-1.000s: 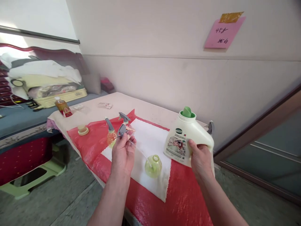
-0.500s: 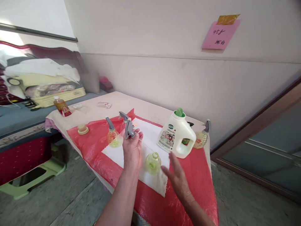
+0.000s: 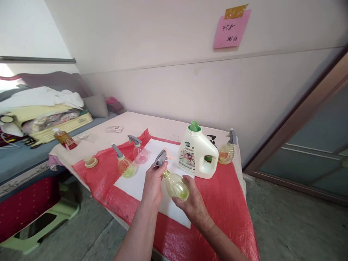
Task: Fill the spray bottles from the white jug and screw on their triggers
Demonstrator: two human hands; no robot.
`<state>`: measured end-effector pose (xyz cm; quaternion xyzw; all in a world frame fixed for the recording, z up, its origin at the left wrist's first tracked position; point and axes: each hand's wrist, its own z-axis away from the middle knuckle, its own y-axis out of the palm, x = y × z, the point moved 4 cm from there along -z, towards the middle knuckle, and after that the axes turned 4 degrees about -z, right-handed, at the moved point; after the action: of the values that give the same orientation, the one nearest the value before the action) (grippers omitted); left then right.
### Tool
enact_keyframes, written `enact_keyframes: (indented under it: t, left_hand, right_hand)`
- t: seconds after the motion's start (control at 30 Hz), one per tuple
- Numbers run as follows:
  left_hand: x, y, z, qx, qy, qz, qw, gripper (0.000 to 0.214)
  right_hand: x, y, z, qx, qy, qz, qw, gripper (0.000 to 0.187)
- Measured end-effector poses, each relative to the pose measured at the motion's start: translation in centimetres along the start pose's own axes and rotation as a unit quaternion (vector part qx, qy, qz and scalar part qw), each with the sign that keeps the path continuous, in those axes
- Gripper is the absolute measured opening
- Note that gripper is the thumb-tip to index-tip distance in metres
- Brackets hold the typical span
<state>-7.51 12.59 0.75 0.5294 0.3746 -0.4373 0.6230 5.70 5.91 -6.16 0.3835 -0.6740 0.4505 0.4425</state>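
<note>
My left hand (image 3: 152, 185) grips a grey spray trigger head (image 3: 160, 158) at the neck of a small round yellow-green bottle (image 3: 176, 185). My right hand (image 3: 193, 203) holds that bottle from below, tilted, above the white cloth (image 3: 136, 181). Just behind stands a white detergent jug (image 3: 197, 154) with a green cap, upright on the red plastic sheet (image 3: 225, 203). Two more small spray bottles, one yellow (image 3: 123, 165) and one pinkish (image 3: 140, 152), stand to the left on the cloth's edge.
Another spray bottle (image 3: 227, 150) stands at the table's far right corner. A yellow lid (image 3: 90, 161) lies on the red sheet at left, and a small amber bottle (image 3: 63, 137) sits near the table's left end. A bed with piled bedding (image 3: 43, 105) lies beyond.
My right hand let go of the detergent jug, which now stands on the table, and took up the round bottle. My left hand brought the trigger head to the bottle's neck.
</note>
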Motion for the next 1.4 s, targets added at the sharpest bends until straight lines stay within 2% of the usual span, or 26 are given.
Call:
enact_keyframes:
  t: [0.13,0.3,0.4,0.6,0.7,0.9,1.1,1.4]
  left_hand:
    - [0.0,0.2,0.3,0.025,-0.079,0.088,0.993,0.032]
    - [0.5,0.9,0.7,0.041,-0.097,0.130,0.986,0.023]
    - [0.4,0.8,0.5,0.020,-0.087,0.149,0.985,0.022]
    - [-1.0,-0.2,0.3,-0.042,-0.020,0.195,0.980,0.018]
    - [-0.9,0.3,0.7,-0.027,-0.019,0.189,0.981,0.020]
    - [0.4,1.9,1.8,0.025,-0.060,0.179,0.982,0.023]
    - [0.8,2.1,1.8,0.034,-0.073,0.168,0.983,0.024]
    - [1.1,2.2,2.0,0.061,-0.091,0.145,0.983,0.027]
  right_hand:
    - [2.5,-2.1,0.4,-0.034,-0.084,0.049,0.995,0.057]
    - [3.3,-3.5,0.7,-0.064,-0.141,0.066,0.986,0.057]
    - [3.6,-3.8,0.7,-0.059,-0.136,0.057,0.987,0.056]
    - [4.1,-3.5,0.5,-0.052,-0.120,0.037,0.991,0.055]
    - [4.0,-3.2,0.4,-0.058,-0.124,0.034,0.990,0.055]
    - [4.0,-3.9,0.3,-0.076,-0.119,0.043,0.989,0.056]
    - [4.3,-4.4,0.2,-0.054,-0.152,0.055,0.985,0.056]
    - [4.5,-4.8,0.4,-0.050,-0.153,0.067,0.985,0.055]
